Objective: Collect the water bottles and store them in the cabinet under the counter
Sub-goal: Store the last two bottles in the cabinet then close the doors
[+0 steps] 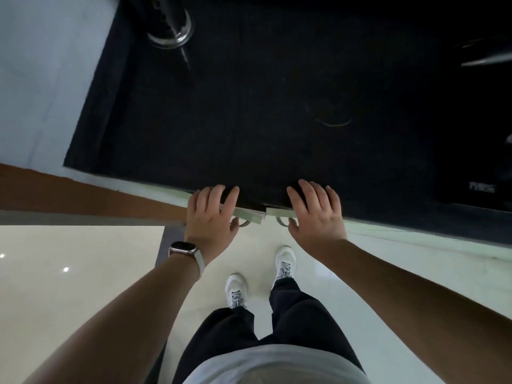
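I look straight down at a black counter [277, 106]. Below its front edge, the pale green top edges of two cabinet doors [250, 215] meet at the middle, each with a curved metal handle [244, 223]. My left hand [210, 214] lies with fingers spread over the counter edge above the left door, its thumb beside that handle. My right hand [315, 214] rests the same way over the right door, thumb next to the other handle [282, 221]. Neither hand holds anything. I see no water bottle that I can name for sure.
A shiny round metal object [171, 29] stands at the counter's back left, and another glinting piece [484, 59] lies at the far right. A pale wall is on the left. My feet in white shoes [285, 261] stand on a light tiled floor.
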Action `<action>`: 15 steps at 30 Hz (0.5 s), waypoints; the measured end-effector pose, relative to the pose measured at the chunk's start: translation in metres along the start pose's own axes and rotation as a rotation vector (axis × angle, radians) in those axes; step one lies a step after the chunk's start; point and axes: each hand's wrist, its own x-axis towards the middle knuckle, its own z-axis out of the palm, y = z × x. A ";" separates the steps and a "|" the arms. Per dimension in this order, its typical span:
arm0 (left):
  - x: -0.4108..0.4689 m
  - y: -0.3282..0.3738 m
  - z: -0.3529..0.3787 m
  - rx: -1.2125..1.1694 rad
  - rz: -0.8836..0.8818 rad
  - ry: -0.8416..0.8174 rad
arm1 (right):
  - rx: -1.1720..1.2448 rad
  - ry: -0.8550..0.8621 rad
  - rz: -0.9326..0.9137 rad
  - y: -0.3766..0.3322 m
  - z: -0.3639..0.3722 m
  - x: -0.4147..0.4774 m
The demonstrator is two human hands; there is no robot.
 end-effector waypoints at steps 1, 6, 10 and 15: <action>0.003 0.002 0.000 0.004 -0.014 0.003 | 0.004 0.018 0.002 0.002 0.001 0.003; 0.015 0.011 0.003 -0.022 -0.087 0.015 | 0.050 0.008 0.010 0.006 0.000 0.008; 0.022 0.018 0.001 -0.032 -0.157 -0.009 | 0.090 -0.034 -0.011 0.009 -0.004 0.009; 0.023 0.030 -0.017 -0.053 -0.178 -0.110 | 0.091 -0.135 -0.052 0.015 -0.017 0.009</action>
